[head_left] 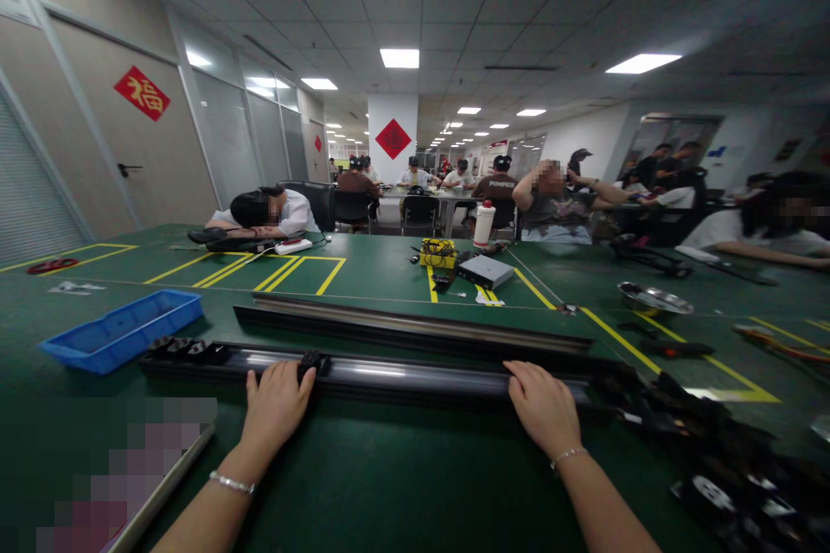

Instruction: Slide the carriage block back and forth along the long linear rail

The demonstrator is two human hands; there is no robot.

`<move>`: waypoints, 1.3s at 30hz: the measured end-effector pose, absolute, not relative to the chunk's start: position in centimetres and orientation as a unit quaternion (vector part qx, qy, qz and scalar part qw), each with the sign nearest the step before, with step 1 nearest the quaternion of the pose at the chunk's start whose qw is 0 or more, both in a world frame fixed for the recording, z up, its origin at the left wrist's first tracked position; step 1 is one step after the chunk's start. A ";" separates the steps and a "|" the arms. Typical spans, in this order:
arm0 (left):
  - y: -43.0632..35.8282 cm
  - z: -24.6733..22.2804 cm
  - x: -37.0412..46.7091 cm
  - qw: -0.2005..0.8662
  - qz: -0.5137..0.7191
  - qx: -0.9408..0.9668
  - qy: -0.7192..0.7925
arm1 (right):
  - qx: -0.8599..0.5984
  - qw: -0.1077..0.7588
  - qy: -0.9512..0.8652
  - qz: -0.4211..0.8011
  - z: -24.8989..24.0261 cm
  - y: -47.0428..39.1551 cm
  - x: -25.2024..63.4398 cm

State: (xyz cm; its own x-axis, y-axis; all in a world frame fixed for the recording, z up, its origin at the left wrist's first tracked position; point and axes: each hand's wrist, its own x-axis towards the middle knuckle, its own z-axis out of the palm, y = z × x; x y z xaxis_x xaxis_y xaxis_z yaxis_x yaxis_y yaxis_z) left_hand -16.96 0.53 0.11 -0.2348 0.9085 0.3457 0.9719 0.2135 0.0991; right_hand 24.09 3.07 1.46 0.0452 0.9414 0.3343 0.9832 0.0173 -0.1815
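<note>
A long black rail (pixel 402 378) with a glossy top lies crosswise on the green table in front of me. My left hand (pixel 278 402) is curled over its left part, thumb beside a small black block (pixel 314 360) on the rail. Farther right, my right hand (pixel 545 409) holds the same rail with its fingers bent over the top. Several small dark pieces (pixel 188 346) sit at the rail's left end. Just behind it lies a second long black rail (pixel 415 327), touched by neither hand. The undersides of my fingers are hidden.
A blue plastic tray (pixel 123 330) stands at left. Black parts (pixel 706 441) are heaped at right, near a metal bowl (pixel 654 298). Farther back are a grey box (pixel 485 271), a yellow box with cables (pixel 438 253) and a white bottle (pixel 483 225). People sit around the table.
</note>
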 end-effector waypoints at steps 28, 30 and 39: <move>-0.3 0.7 -15.3 0.094 -0.145 -0.701 -0.692 | -0.695 0.190 -0.690 -0.061 1.7 2.9 24.0; -0.3 0.8 -15.3 0.088 -0.147 -0.704 -0.689 | -0.695 0.192 -0.690 -0.064 1.6 2.9 24.0; -0.5 1.1 -15.0 0.070 -0.153 -0.729 -0.664 | -0.696 0.193 -0.689 -0.054 1.7 2.9 24.0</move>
State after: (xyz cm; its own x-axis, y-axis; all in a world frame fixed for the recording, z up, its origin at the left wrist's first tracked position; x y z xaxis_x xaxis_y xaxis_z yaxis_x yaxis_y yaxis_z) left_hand -15.00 -0.49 1.10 0.0714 0.9463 0.3154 0.9889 -0.1086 0.1019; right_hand 24.02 2.94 1.65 0.0442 0.9393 0.3403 0.9807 0.0242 -0.1942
